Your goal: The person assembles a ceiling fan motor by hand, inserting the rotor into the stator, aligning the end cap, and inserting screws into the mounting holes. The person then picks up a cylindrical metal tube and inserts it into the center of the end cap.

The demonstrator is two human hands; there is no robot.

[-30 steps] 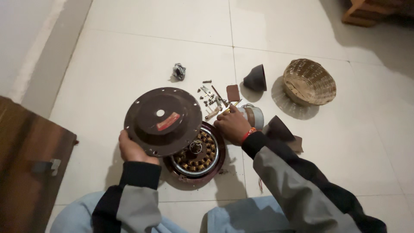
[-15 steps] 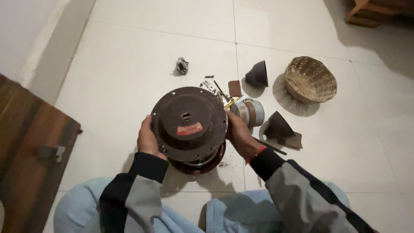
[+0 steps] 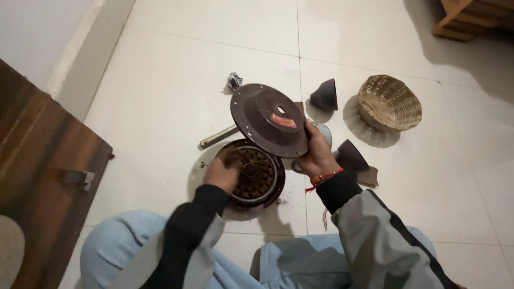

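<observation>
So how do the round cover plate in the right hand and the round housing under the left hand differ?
The cover plate is lifted and tilted, gripped at its edge by the right hand; the housing lies flat on the floor under the left hand. The cover plate shows a closed domed face with a red label; the housing is open, showing coppery windings. Both are round, dark brown and similar in width.
</observation>
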